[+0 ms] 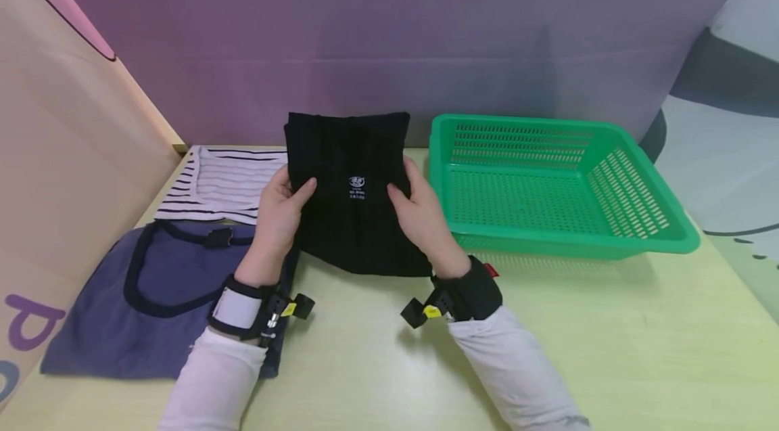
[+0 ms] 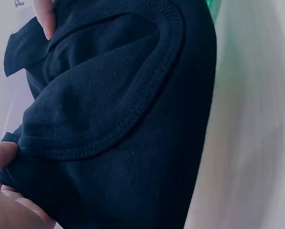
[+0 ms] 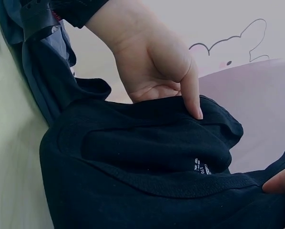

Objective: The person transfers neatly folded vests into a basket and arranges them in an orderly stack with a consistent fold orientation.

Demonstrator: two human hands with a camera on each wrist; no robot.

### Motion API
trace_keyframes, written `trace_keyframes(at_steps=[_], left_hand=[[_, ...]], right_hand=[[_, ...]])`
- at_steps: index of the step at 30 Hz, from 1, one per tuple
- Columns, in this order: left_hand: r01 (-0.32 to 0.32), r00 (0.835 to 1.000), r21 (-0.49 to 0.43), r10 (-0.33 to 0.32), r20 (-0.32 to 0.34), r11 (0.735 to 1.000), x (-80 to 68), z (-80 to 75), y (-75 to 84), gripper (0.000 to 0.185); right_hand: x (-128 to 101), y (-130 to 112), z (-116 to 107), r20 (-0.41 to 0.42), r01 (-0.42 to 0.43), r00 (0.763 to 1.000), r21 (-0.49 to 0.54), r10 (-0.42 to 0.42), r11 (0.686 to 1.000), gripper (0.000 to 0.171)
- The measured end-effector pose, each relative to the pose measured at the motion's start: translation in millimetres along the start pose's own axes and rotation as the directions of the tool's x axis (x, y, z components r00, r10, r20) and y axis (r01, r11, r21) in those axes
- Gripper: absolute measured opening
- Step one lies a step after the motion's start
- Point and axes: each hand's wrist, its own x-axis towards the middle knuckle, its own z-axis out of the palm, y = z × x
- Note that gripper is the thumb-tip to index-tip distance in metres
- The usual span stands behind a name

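With your left hand (image 1: 276,211) and right hand (image 1: 427,218), you pinch opposite sides of the black shirt (image 1: 356,231), each grip clamped on it. You hold it over the tabletop (image 1: 365,350), between the striped shirt (image 1: 228,180) and the green basket (image 1: 548,239).

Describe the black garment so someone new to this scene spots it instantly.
Start at the green basket on the right of the table. Just to its left, the left hand and right hand hold the black garment between them. Unlike the striped shirt and blue shirt, it is solid black, with a small white print.
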Motion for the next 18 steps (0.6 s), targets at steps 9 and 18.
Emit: trace_keyframes(at_steps=[9, 18], left_hand=[[0.043, 0.999, -0.013, -0.043, 0.0, 0.999, -3.2, -1.8, 9.1, 0.025], [0.093, 0.995, -0.056, -0.092, 0.028, 0.994, -4.4, -6.4, 18.5, 0.029]], right_hand=[[0, -1, -5, 0.051, -0.066, 0.997, 0.129, 0.06, 0.989, 0.053], [0, -4, -15, 0.092, -0.165, 0.985, 0.284, 0.145, 0.944, 0.051]])
